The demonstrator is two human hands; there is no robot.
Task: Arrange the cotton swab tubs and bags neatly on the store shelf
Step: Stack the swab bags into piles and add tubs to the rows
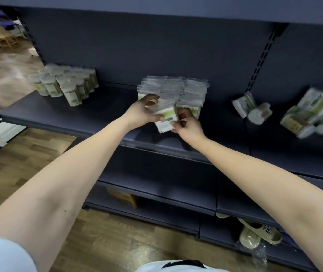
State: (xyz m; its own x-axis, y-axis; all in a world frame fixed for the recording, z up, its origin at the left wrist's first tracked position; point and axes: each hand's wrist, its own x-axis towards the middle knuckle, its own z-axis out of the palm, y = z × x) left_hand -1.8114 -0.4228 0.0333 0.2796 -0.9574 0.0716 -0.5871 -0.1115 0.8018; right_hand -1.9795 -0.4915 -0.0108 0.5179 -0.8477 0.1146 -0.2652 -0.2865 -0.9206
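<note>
Grip — left hand point(138, 114), right hand point(189, 128) pinch flat glossy bag point(165, 122); serrated edge.

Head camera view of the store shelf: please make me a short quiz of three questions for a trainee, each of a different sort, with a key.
1. True or false: the tubs stand at the right end of the shelf.
2. What do the left hand and the right hand hold together? A) a tub B) a bag of cotton swabs C) nothing
3. Fill the gap: the tumbled packs lie to the ___ of the stack of bags.

Key: 1 false, they stand at the left end; 2 B; 3 right.
</note>
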